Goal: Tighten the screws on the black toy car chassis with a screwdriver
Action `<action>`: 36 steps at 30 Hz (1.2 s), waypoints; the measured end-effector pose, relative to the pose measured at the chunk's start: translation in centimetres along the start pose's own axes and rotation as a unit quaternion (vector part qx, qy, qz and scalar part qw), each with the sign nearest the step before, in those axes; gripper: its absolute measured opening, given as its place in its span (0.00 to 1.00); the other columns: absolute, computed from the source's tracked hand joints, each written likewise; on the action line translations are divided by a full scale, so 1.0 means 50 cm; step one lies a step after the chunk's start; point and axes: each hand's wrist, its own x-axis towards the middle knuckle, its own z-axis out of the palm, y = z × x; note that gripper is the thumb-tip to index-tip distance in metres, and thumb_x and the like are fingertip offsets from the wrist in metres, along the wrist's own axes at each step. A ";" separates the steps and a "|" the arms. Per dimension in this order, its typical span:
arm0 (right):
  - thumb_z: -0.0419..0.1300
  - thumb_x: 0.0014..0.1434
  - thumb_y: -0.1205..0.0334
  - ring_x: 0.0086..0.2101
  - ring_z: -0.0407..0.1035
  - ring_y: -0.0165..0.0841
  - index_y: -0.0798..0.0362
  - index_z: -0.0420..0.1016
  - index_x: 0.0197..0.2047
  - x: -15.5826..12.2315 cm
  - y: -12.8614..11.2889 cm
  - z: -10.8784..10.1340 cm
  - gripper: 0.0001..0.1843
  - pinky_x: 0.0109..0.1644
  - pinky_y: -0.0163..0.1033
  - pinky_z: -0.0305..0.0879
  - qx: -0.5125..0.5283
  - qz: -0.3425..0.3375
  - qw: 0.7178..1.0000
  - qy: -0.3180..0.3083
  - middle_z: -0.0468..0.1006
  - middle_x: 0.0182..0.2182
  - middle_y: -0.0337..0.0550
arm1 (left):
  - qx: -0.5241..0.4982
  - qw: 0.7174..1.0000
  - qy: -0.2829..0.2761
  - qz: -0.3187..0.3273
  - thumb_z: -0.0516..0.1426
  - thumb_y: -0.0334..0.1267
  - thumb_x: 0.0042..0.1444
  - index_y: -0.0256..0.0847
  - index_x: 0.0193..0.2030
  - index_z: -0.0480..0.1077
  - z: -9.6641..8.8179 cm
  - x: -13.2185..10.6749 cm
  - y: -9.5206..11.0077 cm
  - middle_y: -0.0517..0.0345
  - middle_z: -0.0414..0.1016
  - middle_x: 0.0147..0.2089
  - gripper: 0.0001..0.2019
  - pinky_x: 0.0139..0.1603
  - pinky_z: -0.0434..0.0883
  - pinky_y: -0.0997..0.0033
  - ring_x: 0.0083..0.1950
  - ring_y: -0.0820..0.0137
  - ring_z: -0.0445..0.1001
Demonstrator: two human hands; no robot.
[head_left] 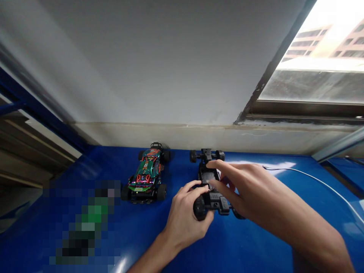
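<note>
An upside-down toy car (215,201), black underneath, lies on the blue table in front of me. My left hand (186,212) grips its near end beside a rear wheel, the thumb below and the fingers reaching over the edge of an open rectangular recess (209,175) in the underside. Over that recess hangs my right hand (239,184), index finger and thumb apart, their tips at its far and near ends. The other right fingers curl in and are partly hidden; I see nothing held there. Left of my hands stands a second toy car (148,170), upright, green and orange.
A pixelated patch (89,223) with green and black covers something at the table's left. A white cable (309,175) crosses the blue table (256,250) on the right. The wall (159,76) rises behind, with a window (318,79) at upper right.
</note>
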 end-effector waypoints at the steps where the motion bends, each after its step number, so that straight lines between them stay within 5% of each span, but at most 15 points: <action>1: 0.56 0.75 0.60 0.24 0.72 0.33 0.48 0.74 0.55 0.009 -0.005 0.000 0.09 0.28 0.41 0.51 -0.023 0.009 1.000 -0.006 0.80 0.30 0.36 | 0.000 1.000 -0.001 -0.001 0.66 0.32 0.51 0.44 0.52 0.81 0.000 0.000 0.000 0.50 0.83 0.59 0.20 0.69 0.76 0.47 0.64 0.52 0.79; 5: 0.55 0.77 0.56 0.19 0.67 0.34 0.48 0.74 0.49 0.032 -0.016 0.000 0.08 0.26 0.43 0.44 -0.034 0.046 0.998 -0.023 0.74 0.22 0.33 | -0.003 1.000 -0.004 0.000 0.66 0.31 0.51 0.45 0.52 0.80 -0.001 0.000 0.000 0.50 0.83 0.59 0.20 0.69 0.76 0.46 0.65 0.51 0.78; 7: 0.54 0.76 0.63 0.23 0.70 0.33 0.47 0.71 0.58 0.030 -0.015 0.002 0.11 0.28 0.41 0.50 0.011 0.040 0.999 -0.034 0.77 0.26 0.33 | -0.005 1.000 -0.007 0.001 0.66 0.31 0.50 0.45 0.52 0.81 -0.001 -0.001 -0.001 0.50 0.83 0.58 0.20 0.69 0.76 0.45 0.65 0.51 0.78; 10: 0.54 0.72 0.72 0.34 0.76 0.34 0.44 0.58 0.74 0.018 -0.009 0.001 0.31 0.36 0.39 0.61 0.060 0.017 0.998 -0.025 0.82 0.39 0.38 | -0.008 1.000 -0.010 0.005 0.65 0.30 0.50 0.46 0.52 0.80 -0.002 -0.002 -0.002 0.50 0.83 0.59 0.21 0.69 0.76 0.44 0.65 0.51 0.78; 13: 0.54 0.70 0.73 0.35 0.75 0.35 0.48 0.49 0.78 0.012 -0.006 -0.005 0.38 0.38 0.38 0.63 0.084 0.008 0.996 -0.013 0.82 0.41 0.41 | -0.007 1.000 -0.012 0.004 0.65 0.29 0.49 0.45 0.53 0.80 -0.003 -0.001 -0.002 0.50 0.83 0.60 0.22 0.69 0.76 0.44 0.66 0.51 0.78; 15: 0.55 0.70 0.71 0.30 0.73 0.33 0.50 0.57 0.74 0.015 -0.006 -0.010 0.31 0.34 0.38 0.60 0.092 0.025 0.995 -0.017 0.81 0.37 0.39 | -0.006 1.000 -0.012 0.000 0.65 0.29 0.49 0.45 0.53 0.80 -0.003 -0.001 -0.001 0.49 0.82 0.61 0.22 0.69 0.76 0.45 0.66 0.51 0.78; 18: 0.57 0.73 0.61 0.24 0.71 0.32 0.48 0.74 0.51 0.024 -0.007 -0.011 0.06 0.29 0.40 0.51 0.057 0.065 0.996 -0.022 0.78 0.28 0.34 | -0.004 1.000 -0.013 -0.001 0.65 0.30 0.50 0.45 0.53 0.80 -0.003 0.000 0.000 0.50 0.83 0.59 0.21 0.69 0.76 0.45 0.65 0.52 0.78; 20: 0.59 0.74 0.55 0.22 0.70 0.33 0.47 0.74 0.42 0.028 -0.007 -0.008 0.08 0.28 0.42 0.46 0.015 0.064 0.998 -0.013 0.77 0.25 0.34 | -0.003 1.000 -0.012 0.001 0.65 0.30 0.50 0.45 0.53 0.80 -0.004 0.000 0.001 0.51 0.83 0.59 0.21 0.69 0.76 0.45 0.65 0.52 0.78; 23: 0.59 0.72 0.64 0.23 0.71 0.32 0.47 0.76 0.49 0.026 -0.004 -0.004 0.05 0.28 0.41 0.49 0.011 0.034 0.999 -0.019 0.78 0.26 0.34 | -0.002 1.000 -0.012 0.001 0.65 0.30 0.50 0.45 0.53 0.80 -0.005 0.000 0.001 0.51 0.83 0.59 0.21 0.69 0.76 0.45 0.65 0.52 0.78; 28: 0.54 0.68 0.74 0.31 0.75 0.33 0.47 0.62 0.74 0.012 0.004 -0.010 0.33 0.34 0.36 0.63 0.094 0.007 0.995 -0.015 0.83 0.36 0.39 | 0.000 1.000 -0.014 0.004 0.65 0.30 0.51 0.46 0.55 0.80 -0.007 0.000 0.001 0.51 0.84 0.58 0.23 0.69 0.77 0.44 0.67 0.51 0.77; 31: 0.54 0.68 0.72 0.34 0.77 0.34 0.49 0.60 0.74 0.010 0.002 -0.016 0.33 0.35 0.37 0.65 0.111 0.014 0.994 -0.010 0.84 0.40 0.42 | 0.002 1.000 -0.012 0.003 0.65 0.31 0.50 0.46 0.55 0.80 -0.007 -0.001 0.000 0.51 0.84 0.59 0.23 0.67 0.78 0.45 0.66 0.51 0.78; 36: 0.56 0.73 0.62 0.24 0.72 0.32 0.47 0.70 0.65 0.019 0.000 -0.009 0.19 0.28 0.38 0.54 0.060 0.068 0.996 -0.012 0.82 0.30 0.37 | 0.009 1.000 -0.007 0.006 0.65 0.30 0.50 0.47 0.54 0.80 -0.004 -0.003 -0.002 0.52 0.84 0.58 0.23 0.67 0.79 0.46 0.66 0.51 0.78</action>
